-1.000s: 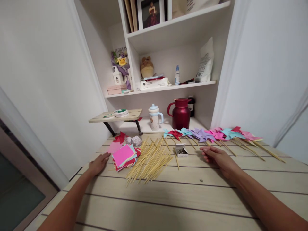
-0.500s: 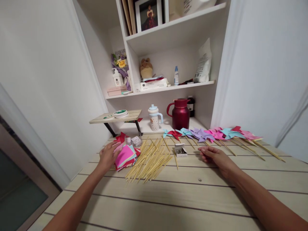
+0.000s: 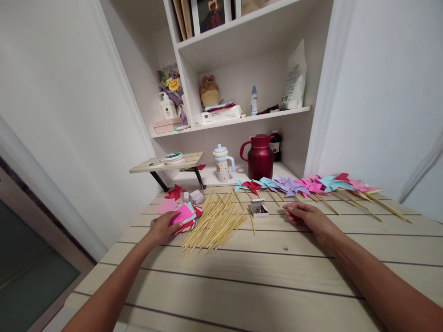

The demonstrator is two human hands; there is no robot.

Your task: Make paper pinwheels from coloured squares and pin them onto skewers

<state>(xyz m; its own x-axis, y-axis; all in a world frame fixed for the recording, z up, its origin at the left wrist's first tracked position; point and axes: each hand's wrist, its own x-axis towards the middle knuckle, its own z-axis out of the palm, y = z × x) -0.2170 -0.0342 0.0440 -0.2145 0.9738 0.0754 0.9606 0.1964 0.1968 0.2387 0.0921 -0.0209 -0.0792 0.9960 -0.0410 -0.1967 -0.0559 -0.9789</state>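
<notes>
My left hand (image 3: 164, 228) is at the near left corner of a pile of coloured paper squares (image 3: 192, 224). Its thumb and fingers close on the edge of the bright pink paper square (image 3: 182, 213) on top. Just behind lies a paler pink square (image 3: 167, 206) and a red folded paper pinwheel (image 3: 175, 192). Right of the pile, many thin wooden sticks (image 3: 216, 226) lie in a loose heap. My right hand (image 3: 302, 216) hovers low over the table, fingertips pinched together; what they hold, if anything, is hidden. A small open box of metal pins (image 3: 259, 210) stands to its left.
Finished paper pinwheels on sticks (image 3: 290, 186) line the back right of the table (image 3: 242, 286). A small metallic piece (image 3: 285, 248) lies in front. Behind are a red jug (image 3: 260, 159), a lidded cup (image 3: 222, 163) and a small raised stand (image 3: 190, 161).
My left hand has moved down and right from the paler pink paper to the bright pink square, closing on its edge. My right hand stays pinched in place. The view has tilted slightly downward.
</notes>
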